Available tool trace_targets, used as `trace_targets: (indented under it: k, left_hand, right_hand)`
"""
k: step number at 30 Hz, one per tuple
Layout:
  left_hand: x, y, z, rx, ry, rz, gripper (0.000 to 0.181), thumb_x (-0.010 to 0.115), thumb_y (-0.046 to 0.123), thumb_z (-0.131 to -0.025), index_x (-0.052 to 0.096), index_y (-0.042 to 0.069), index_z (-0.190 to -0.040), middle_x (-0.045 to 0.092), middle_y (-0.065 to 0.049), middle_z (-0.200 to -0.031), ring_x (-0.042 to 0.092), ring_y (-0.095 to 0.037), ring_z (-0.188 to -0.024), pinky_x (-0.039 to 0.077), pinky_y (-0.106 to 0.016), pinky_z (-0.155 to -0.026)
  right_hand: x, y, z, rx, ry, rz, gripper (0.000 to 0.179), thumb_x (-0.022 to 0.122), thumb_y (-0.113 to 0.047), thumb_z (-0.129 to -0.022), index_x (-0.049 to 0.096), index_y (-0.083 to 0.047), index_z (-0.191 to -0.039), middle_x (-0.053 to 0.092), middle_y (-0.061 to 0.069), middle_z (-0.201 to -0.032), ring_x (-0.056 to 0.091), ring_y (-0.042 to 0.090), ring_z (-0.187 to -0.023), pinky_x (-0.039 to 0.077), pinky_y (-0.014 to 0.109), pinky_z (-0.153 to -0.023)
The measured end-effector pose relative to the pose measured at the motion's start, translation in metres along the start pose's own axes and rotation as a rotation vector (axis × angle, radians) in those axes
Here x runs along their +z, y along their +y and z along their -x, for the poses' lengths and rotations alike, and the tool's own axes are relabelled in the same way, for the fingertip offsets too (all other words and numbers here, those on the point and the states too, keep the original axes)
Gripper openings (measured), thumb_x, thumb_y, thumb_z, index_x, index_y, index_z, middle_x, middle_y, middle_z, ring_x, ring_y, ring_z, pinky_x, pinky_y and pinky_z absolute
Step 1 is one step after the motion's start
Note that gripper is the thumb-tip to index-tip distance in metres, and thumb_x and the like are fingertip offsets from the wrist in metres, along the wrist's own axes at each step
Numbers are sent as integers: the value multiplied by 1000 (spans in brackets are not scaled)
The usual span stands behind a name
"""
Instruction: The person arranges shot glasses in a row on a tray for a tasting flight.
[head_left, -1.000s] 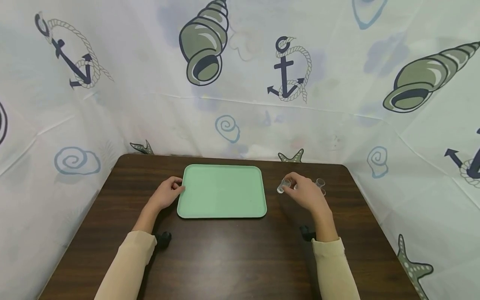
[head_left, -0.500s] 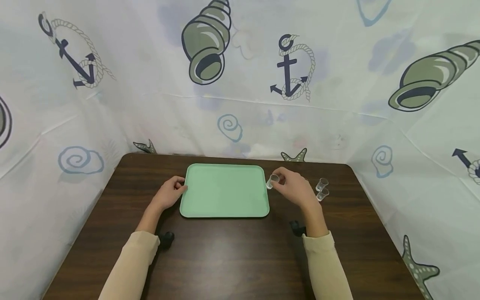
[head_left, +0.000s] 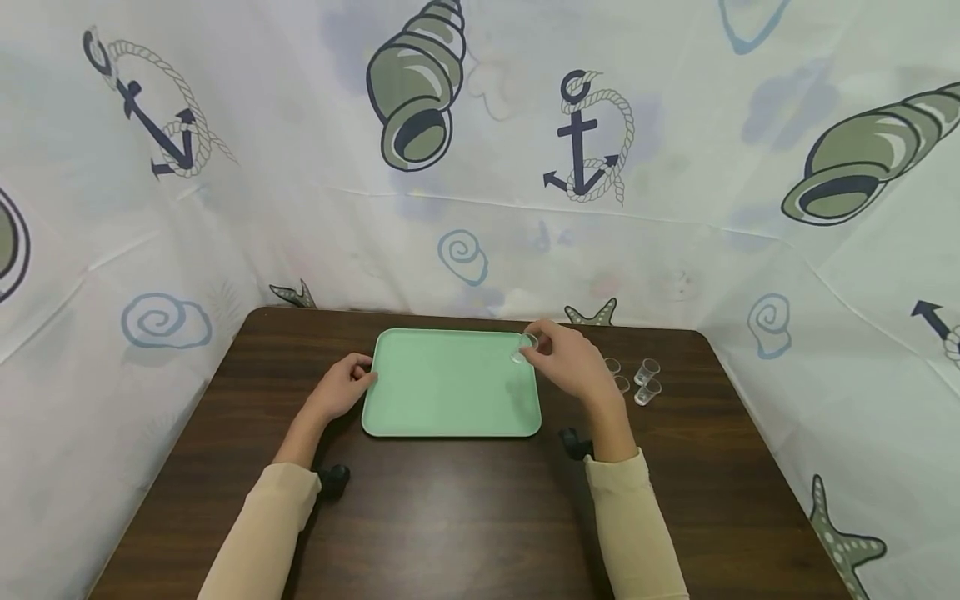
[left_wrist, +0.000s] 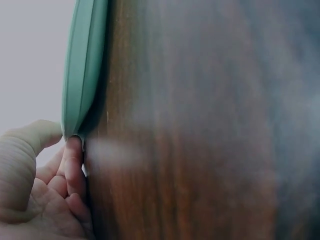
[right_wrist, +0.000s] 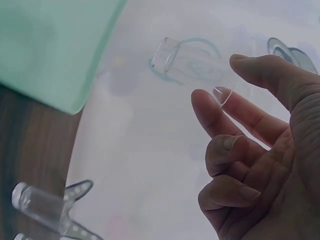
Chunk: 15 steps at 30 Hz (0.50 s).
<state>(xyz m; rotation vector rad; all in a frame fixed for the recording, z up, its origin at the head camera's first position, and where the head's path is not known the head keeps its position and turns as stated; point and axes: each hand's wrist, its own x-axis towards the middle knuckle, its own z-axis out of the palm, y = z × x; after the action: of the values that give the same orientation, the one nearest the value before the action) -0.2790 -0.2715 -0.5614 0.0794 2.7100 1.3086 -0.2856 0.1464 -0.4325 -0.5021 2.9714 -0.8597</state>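
A small clear shot glass (head_left: 519, 352) is pinched between the thumb and fingers of my right hand (head_left: 573, 365). It is tilted and held above the right rear corner of the green tray (head_left: 450, 383). In the right wrist view the glass (right_wrist: 192, 62) has its thick base pointing away from the hand. My left hand (head_left: 340, 388) is at the tray's left rim. The left wrist view has the thumb on the rim (left_wrist: 80, 75) and a finger under it, pinching it.
Several more clear shot glasses stand right of the tray, among them a rear one (head_left: 647, 371) and a front one (head_left: 647, 392); two are partly behind the right hand. The dark wooden table (head_left: 450, 517) meets a patterned curtain (head_left: 510, 275) at its back.
My right hand has lifted the shot glass and carried it left from beside the other glasses to over the tray. The left hand has stayed at the tray's rim.
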Motion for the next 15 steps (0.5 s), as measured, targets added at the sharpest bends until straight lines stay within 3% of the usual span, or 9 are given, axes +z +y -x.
trace_targets:
  k: [5,15]
  left_hand:
    - [0,2,1,-6,9,-8,49,54,24,-114,48,-5,-153,61,-17,-110,55,-25,-88,46,-38,-79]
    - [3,6,-2,-57,23,22,48,53,24,-114,49,-5,-151,58,-15,-105,53,-24,-85,43,-37,-77]
  right_hand:
    - [0,-14,-8,-35,4,-12,41,67,-45,-105,67,-22,-140,73,1,-114,69,21,-97,56,46,-82]
    - [7,-44,-21,-91,-22,3,40,68,-44,-105,66,-24,-140,75,0,-112,65,18,-83,52,37,-69]
